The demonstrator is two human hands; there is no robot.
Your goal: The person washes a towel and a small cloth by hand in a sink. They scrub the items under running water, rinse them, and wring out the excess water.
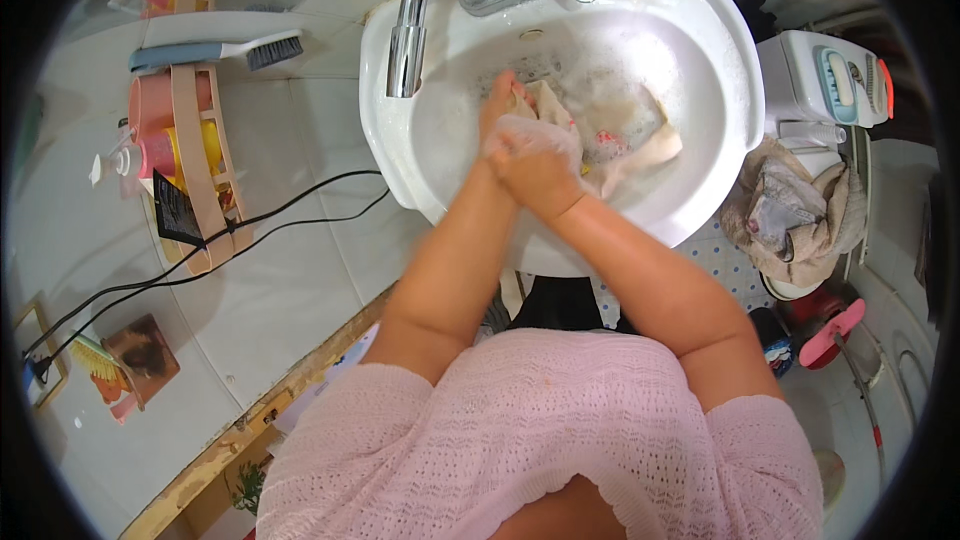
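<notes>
A wet cream cloth with a few red marks lies partly in soapy water in the white washbasin. My left hand grips one part of the cloth near the left side of the bowl. Pressed against it, my right hand is closed round the bunched cloth, with suds over the fingers. Foam covers much of the water to the right of my hands. Between the two hands, some fingers and part of the fabric are hidden.
A chrome faucet arches over the basin's left side. On the left wall hang a caddy with bottles, a scrub brush and black cables. Right of the basin are a white container and a heaped towel.
</notes>
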